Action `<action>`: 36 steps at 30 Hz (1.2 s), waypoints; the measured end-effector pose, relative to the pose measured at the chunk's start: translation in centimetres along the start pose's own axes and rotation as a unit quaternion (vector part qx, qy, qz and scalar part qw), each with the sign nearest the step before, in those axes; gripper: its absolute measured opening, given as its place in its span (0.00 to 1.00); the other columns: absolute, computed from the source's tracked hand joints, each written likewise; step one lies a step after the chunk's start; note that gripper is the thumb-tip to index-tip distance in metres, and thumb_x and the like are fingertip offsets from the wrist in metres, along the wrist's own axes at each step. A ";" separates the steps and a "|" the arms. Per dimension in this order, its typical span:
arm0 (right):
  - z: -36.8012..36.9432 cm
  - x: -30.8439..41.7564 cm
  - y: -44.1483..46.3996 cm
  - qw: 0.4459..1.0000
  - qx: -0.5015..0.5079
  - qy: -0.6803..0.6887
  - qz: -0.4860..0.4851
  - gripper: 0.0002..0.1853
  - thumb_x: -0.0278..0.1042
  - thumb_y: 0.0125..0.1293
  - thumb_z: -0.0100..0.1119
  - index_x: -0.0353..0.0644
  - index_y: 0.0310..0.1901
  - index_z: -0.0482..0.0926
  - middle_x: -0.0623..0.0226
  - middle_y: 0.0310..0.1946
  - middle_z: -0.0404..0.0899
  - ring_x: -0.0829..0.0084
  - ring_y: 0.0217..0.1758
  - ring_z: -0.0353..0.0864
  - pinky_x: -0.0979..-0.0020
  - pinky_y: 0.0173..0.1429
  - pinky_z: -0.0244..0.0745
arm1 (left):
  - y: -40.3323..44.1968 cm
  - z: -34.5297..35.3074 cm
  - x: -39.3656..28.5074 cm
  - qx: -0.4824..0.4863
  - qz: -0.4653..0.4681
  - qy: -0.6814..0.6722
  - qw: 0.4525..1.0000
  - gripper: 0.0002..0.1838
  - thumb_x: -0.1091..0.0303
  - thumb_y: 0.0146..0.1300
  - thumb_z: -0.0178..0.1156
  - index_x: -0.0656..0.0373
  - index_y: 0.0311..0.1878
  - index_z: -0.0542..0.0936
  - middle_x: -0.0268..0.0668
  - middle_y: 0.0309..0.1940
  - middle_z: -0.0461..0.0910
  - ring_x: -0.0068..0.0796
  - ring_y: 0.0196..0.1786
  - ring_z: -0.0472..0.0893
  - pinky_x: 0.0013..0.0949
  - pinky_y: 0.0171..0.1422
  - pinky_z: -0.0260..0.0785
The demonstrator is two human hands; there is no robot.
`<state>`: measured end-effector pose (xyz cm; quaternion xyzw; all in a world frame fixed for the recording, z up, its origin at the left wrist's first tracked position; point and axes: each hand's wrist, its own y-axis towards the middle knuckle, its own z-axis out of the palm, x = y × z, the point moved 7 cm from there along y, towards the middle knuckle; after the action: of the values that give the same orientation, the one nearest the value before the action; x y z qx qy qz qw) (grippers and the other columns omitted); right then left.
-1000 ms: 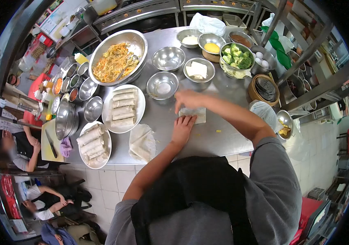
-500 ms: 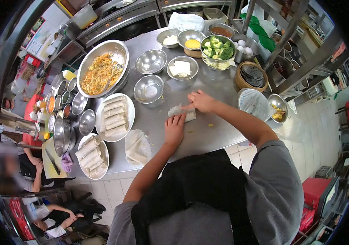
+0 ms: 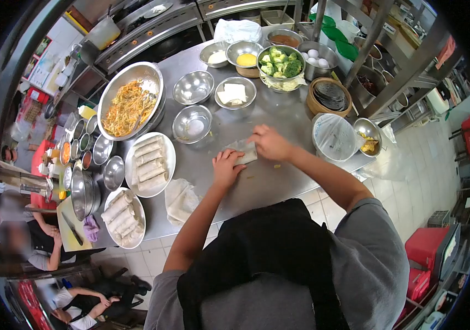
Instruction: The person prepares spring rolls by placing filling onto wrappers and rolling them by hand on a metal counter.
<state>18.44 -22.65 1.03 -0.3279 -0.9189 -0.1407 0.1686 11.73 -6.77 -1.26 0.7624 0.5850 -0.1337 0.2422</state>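
Observation:
On the steel table in front of me lies a partly rolled spring roll (image 3: 247, 154), its pale thin wrapper still loose on the far side. My left hand (image 3: 226, 168) is closed over its left end, fingers on top and thumb at the near side. At the right end, my right hand (image 3: 270, 143) has its fingers curled in on the wrapper's edge; the fingertips are partly hidden. Left of my hands, a stack of wrappers (image 3: 181, 201) sits near the table's front edge. Finished rolls lie on one white oval plate (image 3: 171, 159) and on a second plate (image 3: 142, 226).
A large bowl of shredded vegetable filling (image 3: 130, 108) stands at the left. Steel bowls hold tofu (image 3: 232, 94), broccoli (image 3: 280, 61) and eggs (image 3: 316, 59). A knife (image 3: 72, 228) rests on a cutting board at far left. Two people sit beyond the table's left end.
My right hand has gone from a pointing finger on the wrapper to a curled grip at its right end. My left hand has shifted toward the roll's left end. The view has tilted slightly.

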 end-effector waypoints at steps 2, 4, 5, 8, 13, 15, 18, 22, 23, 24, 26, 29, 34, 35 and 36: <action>1.0 2.1 -0.2 0.999 -0.019 0.042 -0.014 0.22 0.33 0.58 0.68 0.46 0.56 0.78 0.59 0.50 0.74 0.54 0.60 0.71 0.56 0.63 0.69 | 0.4 0.3 0.4 0.027 -0.005 -0.012 1.000 0.25 0.58 0.48 0.76 0.43 0.53 0.83 0.29 0.51 0.79 0.39 0.58 0.75 0.47 0.59 0.62; 2.1 3.3 -0.4 0.999 0.002 0.032 -0.010 0.22 0.36 0.57 0.71 0.44 0.53 0.77 0.59 0.50 0.75 0.54 0.61 0.72 0.54 0.64 0.71 | 0.6 0.3 0.5 0.048 -0.009 -0.025 0.998 0.25 0.60 0.46 0.77 0.43 0.52 0.83 0.28 0.51 0.79 0.39 0.58 0.74 0.46 0.61 0.62; 2.4 3.4 -0.5 1.000 -0.001 0.017 -0.016 0.23 0.36 0.56 0.71 0.44 0.53 0.77 0.59 0.50 0.75 0.54 0.61 0.72 0.55 0.64 0.71 | 0.7 0.2 0.6 0.057 -0.011 -0.032 0.998 0.25 0.61 0.46 0.78 0.43 0.51 0.83 0.28 0.51 0.79 0.39 0.58 0.74 0.46 0.61 0.62; 3.5 3.0 -0.7 1.000 0.000 -0.010 -0.026 0.24 0.36 0.55 0.72 0.43 0.53 0.77 0.58 0.51 0.75 0.54 0.61 0.73 0.57 0.64 0.72 | 0.8 -0.4 0.5 0.051 0.040 -0.053 0.996 0.26 0.66 0.45 0.78 0.47 0.51 0.82 0.33 0.50 0.78 0.42 0.56 0.76 0.45 0.61 0.66; 4.3 2.1 -1.1 0.999 0.013 0.037 -0.013 0.21 0.36 0.58 0.70 0.42 0.52 0.79 0.58 0.51 0.76 0.54 0.60 0.74 0.57 0.65 0.71 | 0.5 -0.7 2.6 0.077 -0.004 -0.180 0.981 0.26 0.69 0.47 0.78 0.57 0.52 0.80 0.39 0.47 0.77 0.44 0.52 0.79 0.40 0.58 0.73; 4.3 2.0 -1.2 0.999 0.009 0.047 -0.003 0.21 0.38 0.59 0.69 0.41 0.53 0.79 0.58 0.52 0.75 0.55 0.61 0.73 0.56 0.65 0.71 | 0.5 -0.9 2.9 0.082 0.007 -0.167 0.982 0.26 0.69 0.47 0.78 0.58 0.51 0.80 0.39 0.47 0.78 0.44 0.52 0.80 0.40 0.57 0.74; 3.0 2.5 -1.4 0.999 0.028 0.025 0.020 0.21 0.41 0.61 0.68 0.41 0.54 0.80 0.57 0.54 0.73 0.56 0.63 0.71 0.56 0.67 0.69 | 0.9 -1.2 2.9 0.086 0.026 -0.149 0.985 0.23 0.66 0.49 0.78 0.58 0.49 0.82 0.39 0.46 0.79 0.44 0.52 0.79 0.41 0.57 0.73; 2.7 2.6 -1.3 0.999 0.038 0.009 0.022 0.22 0.42 0.63 0.66 0.43 0.56 0.79 0.59 0.56 0.71 0.58 0.66 0.69 0.56 0.68 0.67 | 1.3 -1.8 2.6 0.074 0.076 -0.086 0.991 0.22 0.62 0.50 0.76 0.59 0.48 0.84 0.39 0.45 0.81 0.46 0.51 0.79 0.43 0.57 0.72; 2.8 2.5 -1.2 1.000 0.022 0.015 0.015 0.22 0.41 0.63 0.66 0.45 0.57 0.78 0.59 0.56 0.71 0.58 0.66 0.69 0.56 0.68 0.67 | 1.4 -2.0 2.5 0.072 0.091 -0.062 0.991 0.22 0.61 0.50 0.76 0.58 0.48 0.84 0.39 0.45 0.81 0.46 0.51 0.79 0.43 0.57 0.72; 2.8 2.5 -1.2 1.000 0.005 0.021 0.008 0.22 0.41 0.64 0.65 0.46 0.58 0.78 0.60 0.56 0.72 0.58 0.65 0.69 0.55 0.68 0.67 | 1.6 -1.9 2.7 0.086 0.072 -0.084 0.990 0.22 0.61 0.50 0.76 0.58 0.48 0.85 0.39 0.45 0.81 0.46 0.51 0.80 0.43 0.57 0.72; 3.0 2.2 -1.2 0.999 0.001 0.035 0.007 0.22 0.40 0.65 0.64 0.48 0.60 0.76 0.62 0.55 0.72 0.59 0.65 0.69 0.55 0.68 0.67 | 1.7 -1.8 3.0 0.115 0.032 -0.126 0.985 0.22 0.60 0.50 0.76 0.58 0.48 0.85 0.40 0.46 0.80 0.46 0.50 0.80 0.43 0.58 0.72; 2.3 2.6 -1.2 0.998 0.025 0.053 0.016 0.22 0.39 0.66 0.63 0.51 0.61 0.75 0.63 0.55 0.72 0.58 0.65 0.70 0.55 0.68 0.67 | 1.8 -2.0 3.0 0.109 0.017 -0.160 0.981 0.22 0.59 0.51 0.76 0.58 0.49 0.86 0.41 0.47 0.79 0.47 0.48 0.80 0.43 0.57 0.72; 2.6 2.1 -1.0 0.996 0.040 0.075 0.014 0.20 0.39 0.67 0.62 0.52 0.60 0.75 0.63 0.54 0.73 0.56 0.64 0.70 0.54 0.68 0.67 | 1.7 -2.3 2.8 0.105 0.046 -0.100 0.988 0.26 0.59 0.50 0.76 0.55 0.53 0.85 0.40 0.49 0.78 0.45 0.53 0.78 0.45 0.62 0.70; 2.6 2.1 -1.0 0.996 0.040 0.077 0.012 0.19 0.39 0.67 0.62 0.52 0.59 0.75 0.63 0.54 0.73 0.56 0.64 0.70 0.54 0.68 0.67 | 1.6 -2.4 2.6 0.098 0.066 -0.070 0.991 0.27 0.59 0.50 0.76 0.54 0.55 0.84 0.39 0.49 0.78 0.45 0.54 0.78 0.45 0.63 0.69; 2.7 2.0 -1.0 0.996 0.041 0.079 0.010 0.19 0.39 0.68 0.62 0.52 0.59 0.75 0.63 0.54 0.73 0.56 0.64 0.71 0.54 0.68 0.67 | 1.6 -2.7 2.2 0.094 0.065 -0.066 0.991 0.28 0.60 0.50 0.76 0.54 0.56 0.83 0.39 0.49 0.78 0.45 0.54 0.77 0.45 0.63 0.68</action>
<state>15.79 -21.27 -0.74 -0.3182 -0.9043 -0.1266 0.2550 13.65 -3.84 0.28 0.8079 0.5014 -0.2220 0.2156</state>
